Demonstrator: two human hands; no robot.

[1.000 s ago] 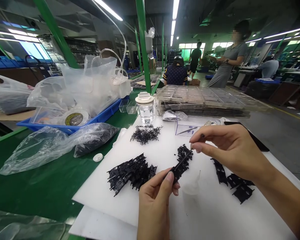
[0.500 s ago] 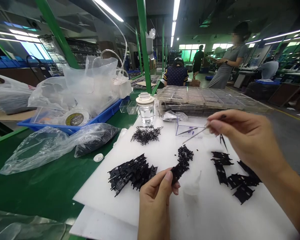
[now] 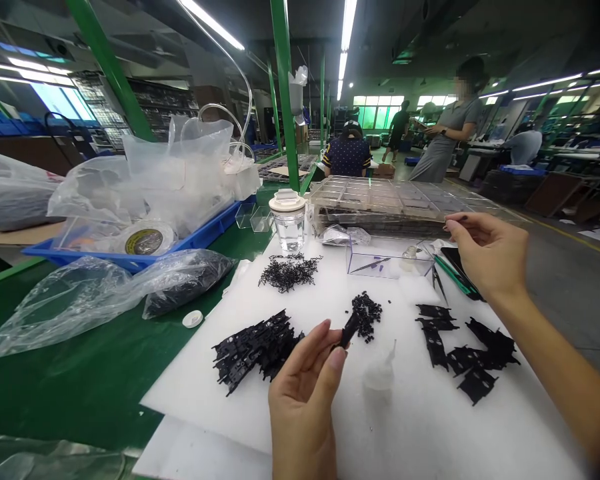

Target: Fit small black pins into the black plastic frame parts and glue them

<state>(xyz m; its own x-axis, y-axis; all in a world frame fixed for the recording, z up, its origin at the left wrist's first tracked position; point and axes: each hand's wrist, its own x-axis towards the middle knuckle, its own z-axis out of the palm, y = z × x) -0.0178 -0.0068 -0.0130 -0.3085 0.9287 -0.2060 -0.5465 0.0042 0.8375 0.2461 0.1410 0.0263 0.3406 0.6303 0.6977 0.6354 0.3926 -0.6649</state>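
My left hand (image 3: 307, 387) pinches a flat black part (image 3: 349, 330) near the middle of the white board, tilted almost edge-on beside a heap of tiny black pieces (image 3: 367, 313). Raised at the right, my right hand (image 3: 490, 250) is closed in a pinch; a small dark tip shows at its fingers, but what it holds is hard to make out. Left of my left hand lies a pile of flat black parts (image 3: 250, 347). More flat black parts (image 3: 475, 383) lie at the right. Thin black wire-like pieces (image 3: 289, 272) form a heap farther back.
A lidded jar (image 3: 289, 223) stands at the back, near a clear box (image 3: 367, 263) and stacked clear trays (image 3: 380, 193). A translucent bottle (image 3: 379, 373) is near my left hand. Tweezers (image 3: 439, 283) lie right. A blue tray (image 3: 195, 237) holds bags. People are farther back.
My right hand has moved up and right, away from the black part, and its thin tool no longer shows clearly. My left hand has turned the black part more edge-on.
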